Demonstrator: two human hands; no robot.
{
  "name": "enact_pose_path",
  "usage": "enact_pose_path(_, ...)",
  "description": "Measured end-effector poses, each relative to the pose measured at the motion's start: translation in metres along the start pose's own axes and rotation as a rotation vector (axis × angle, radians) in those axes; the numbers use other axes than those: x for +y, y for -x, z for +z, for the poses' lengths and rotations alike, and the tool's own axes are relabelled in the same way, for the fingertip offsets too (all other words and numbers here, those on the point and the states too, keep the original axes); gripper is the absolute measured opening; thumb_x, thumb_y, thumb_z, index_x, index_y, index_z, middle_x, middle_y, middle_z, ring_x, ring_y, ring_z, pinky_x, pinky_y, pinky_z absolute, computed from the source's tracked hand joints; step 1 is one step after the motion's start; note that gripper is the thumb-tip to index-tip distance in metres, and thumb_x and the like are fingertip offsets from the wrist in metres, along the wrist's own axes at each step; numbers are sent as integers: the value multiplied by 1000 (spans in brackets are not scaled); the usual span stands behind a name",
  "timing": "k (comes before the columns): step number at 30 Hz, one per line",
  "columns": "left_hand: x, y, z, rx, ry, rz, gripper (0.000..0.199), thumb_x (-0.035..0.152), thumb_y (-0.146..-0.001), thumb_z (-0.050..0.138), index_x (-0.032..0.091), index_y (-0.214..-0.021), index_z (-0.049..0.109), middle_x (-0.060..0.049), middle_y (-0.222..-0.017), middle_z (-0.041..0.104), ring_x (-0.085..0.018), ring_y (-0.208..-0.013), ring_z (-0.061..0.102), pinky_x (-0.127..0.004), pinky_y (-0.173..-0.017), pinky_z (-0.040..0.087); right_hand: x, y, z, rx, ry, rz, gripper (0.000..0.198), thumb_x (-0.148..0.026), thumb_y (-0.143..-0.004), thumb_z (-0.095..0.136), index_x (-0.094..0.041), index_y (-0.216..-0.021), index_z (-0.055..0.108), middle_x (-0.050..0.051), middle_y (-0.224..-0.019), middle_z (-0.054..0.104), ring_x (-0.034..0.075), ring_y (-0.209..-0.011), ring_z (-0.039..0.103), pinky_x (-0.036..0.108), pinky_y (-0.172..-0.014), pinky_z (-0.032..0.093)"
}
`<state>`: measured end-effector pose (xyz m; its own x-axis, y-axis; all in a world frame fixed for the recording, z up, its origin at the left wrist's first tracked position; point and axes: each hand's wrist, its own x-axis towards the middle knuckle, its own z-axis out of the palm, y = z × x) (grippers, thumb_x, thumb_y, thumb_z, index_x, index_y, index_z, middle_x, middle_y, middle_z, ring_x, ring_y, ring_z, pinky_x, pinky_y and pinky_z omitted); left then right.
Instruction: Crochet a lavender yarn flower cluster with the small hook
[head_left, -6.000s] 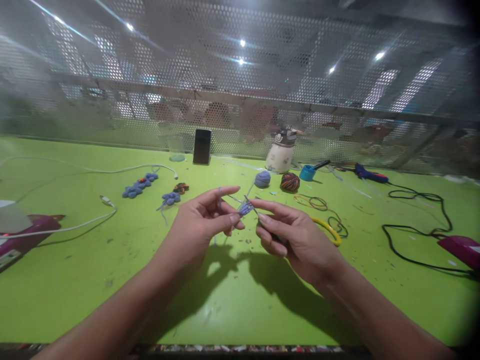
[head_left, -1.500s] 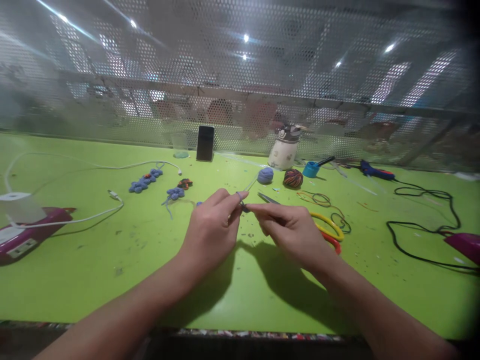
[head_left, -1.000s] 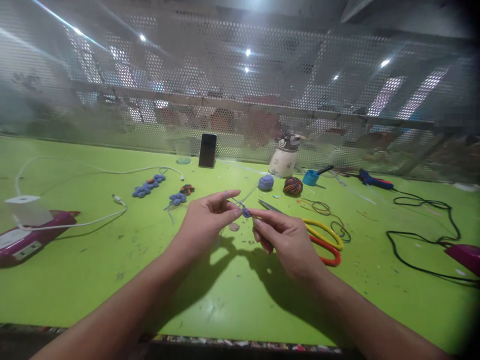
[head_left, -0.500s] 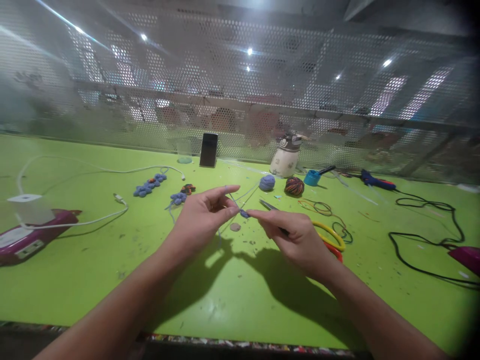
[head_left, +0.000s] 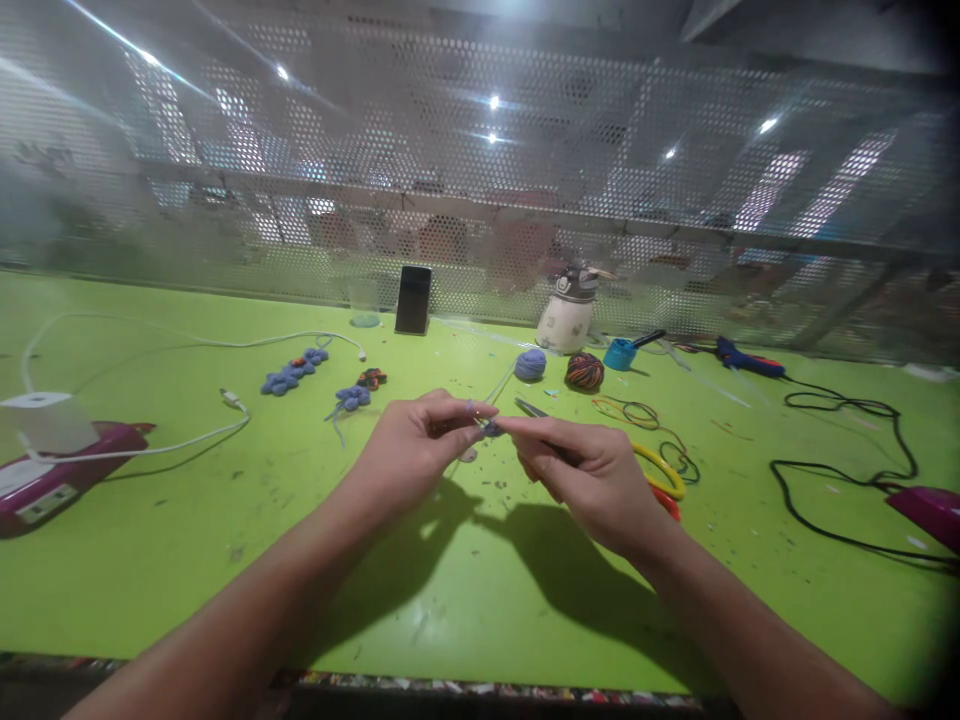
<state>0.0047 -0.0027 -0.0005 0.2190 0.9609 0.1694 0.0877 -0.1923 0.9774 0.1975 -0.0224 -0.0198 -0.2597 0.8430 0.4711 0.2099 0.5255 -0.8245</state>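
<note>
My left hand (head_left: 414, 440) pinches a small blue crochet piece (head_left: 491, 429) between thumb and fingertips, with blue yarn looped over its index finger. My right hand (head_left: 589, 470) is closed around a crochet hook, mostly hidden by the fingers; its index fingertip meets the piece from the right. From the piece, a strand runs back to the blue yarn ball (head_left: 530, 365). Behind my right hand lie scissors (head_left: 661, 470) with yellow and red handles, their blade tips showing past the knuckles. A small round disc (head_left: 468, 455) is partly covered below my left fingertips.
Left of my hands lie blue crocheted flowers (head_left: 294, 372) and a smaller flower cluster (head_left: 352, 398). Farther back stand a phone (head_left: 413, 300), a bottle (head_left: 568, 312), a multicoloured yarn ball (head_left: 584, 371) and a blue tape roll (head_left: 620, 354). A power strip (head_left: 75, 480) and cables flank the left.
My left index finger has lowered and both hands have drawn closer around the crochet piece. The round disc is now more covered. The view has shifted slightly.
</note>
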Motion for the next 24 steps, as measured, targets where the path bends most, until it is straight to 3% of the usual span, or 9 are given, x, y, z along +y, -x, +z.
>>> enact_pose_path(4,-4,-1,2,-16,171,-121,16,21,-69,75,16,-85,78,-5,-80,70,-18,-80,60,-32,-76,42,-1,-2,4,75,-140,144,27,-19,-83,61,-18,-107,75,-5,-53,46,7,-45,35,23,-45,29)
enact_pose_path(8,-6,-1,4,-15,267,-242,22,20,-66,77,15,-87,77,-8,-81,73,-20,-81,63,-33,-74,43,-3,-5,8,115,-242,302,29,-24,-79,66,-15,-105,76,-4,-52,49,7,-43,35,23,-43,26)
enact_pose_path(15,-3,4,9,104,154,-213,31,18,-66,76,15,-97,76,-5,-71,71,-16,-69,60,-29,-65,43,-6,-6,13,141,-339,477,38,-28,-74,69,-12,-108,74,-4,-51,52,7,-43,37,23,-44,25)
enact_pose_path(17,-6,4,13,144,52,-118,34,20,-70,73,15,-103,75,-4,-72,70,-15,-64,58,-29,-62,43,-5,-6,15,141,-358,520,40,-29,-74,71,-12,-109,73,-4,-51,52,6,-42,36,23,-44,24)
enact_pose_path(22,-22,8,21,274,-327,391,32,13,-80,60,18,-108,74,-6,-81,68,-16,-73,60,-31,-71,46,1,-7,19,159,-405,592,41,-28,-72,72,-11,-109,73,-4,-53,53,6,-42,36,22,-44,22)
enact_pose_path(24,-26,8,23,256,-390,463,35,13,-82,58,20,-114,72,-6,-83,67,-17,-77,60,-31,-75,46,5,-8,20,154,-432,619,40,-26,-71,71,-10,-109,72,-4,-52,54,5,-41,35,22,-43,22)
